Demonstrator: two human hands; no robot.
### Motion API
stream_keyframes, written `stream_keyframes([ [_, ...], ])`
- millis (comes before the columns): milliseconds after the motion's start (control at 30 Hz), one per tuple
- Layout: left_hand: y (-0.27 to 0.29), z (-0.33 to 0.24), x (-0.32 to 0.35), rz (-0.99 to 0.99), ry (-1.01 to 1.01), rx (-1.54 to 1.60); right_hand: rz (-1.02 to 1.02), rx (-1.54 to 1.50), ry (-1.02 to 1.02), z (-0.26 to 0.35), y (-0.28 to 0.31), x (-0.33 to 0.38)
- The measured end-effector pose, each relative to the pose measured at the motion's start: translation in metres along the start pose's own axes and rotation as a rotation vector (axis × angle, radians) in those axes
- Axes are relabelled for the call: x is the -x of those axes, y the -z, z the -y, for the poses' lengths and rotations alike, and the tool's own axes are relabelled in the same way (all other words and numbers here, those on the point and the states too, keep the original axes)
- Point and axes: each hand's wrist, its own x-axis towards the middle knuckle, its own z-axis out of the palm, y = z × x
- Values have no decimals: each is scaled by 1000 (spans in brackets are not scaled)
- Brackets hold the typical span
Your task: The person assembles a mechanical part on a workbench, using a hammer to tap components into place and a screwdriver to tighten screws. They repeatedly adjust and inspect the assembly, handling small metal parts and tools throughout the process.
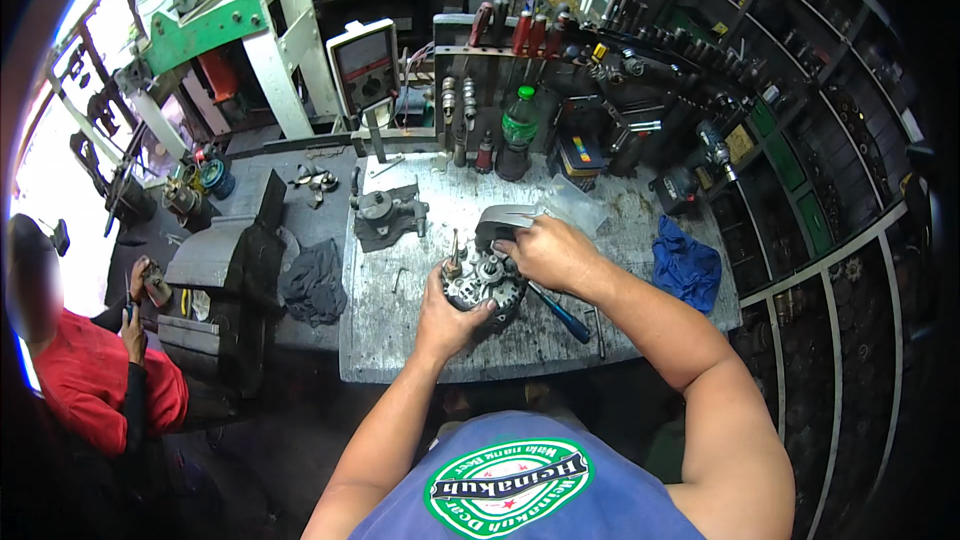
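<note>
An alternator-like round metal part [484, 288] with a slotted face and a central shaft stands on the metal-topped bench [400, 355]. My left hand [448, 322] is wrapped round its left and near side, thumb along the front. Just above its far side, my right hand [556, 254] grips a curved grey cover [508, 215], fingers closed over its right end. Whether the cover touches the part, I cannot tell. A screwdriver with a blue handle [566, 318] lies right of the part, its tip hidden, beside a thin metal rod [600, 335].
Left on the bench, a metal housing [385, 212] rests on dark cloth. A blue rag [687, 265] lies at the right. Behind stand a green-capped bottle [517, 135] and racked tools. Near a large vise [215, 260], a person in red [110, 375] holds something small.
</note>
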Motion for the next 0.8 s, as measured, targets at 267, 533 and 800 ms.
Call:
stream_keyframes([
  [267, 5, -4, 0, 77, 112, 9, -302, 362, 174, 8, 41, 55],
  [533, 6, -9, -2, 82, 116, 1, -49, -44, -127, 8, 6, 84],
  [800, 5, -1, -1, 81, 96, 17, -317, -29, -63, 17, 28, 85],
])
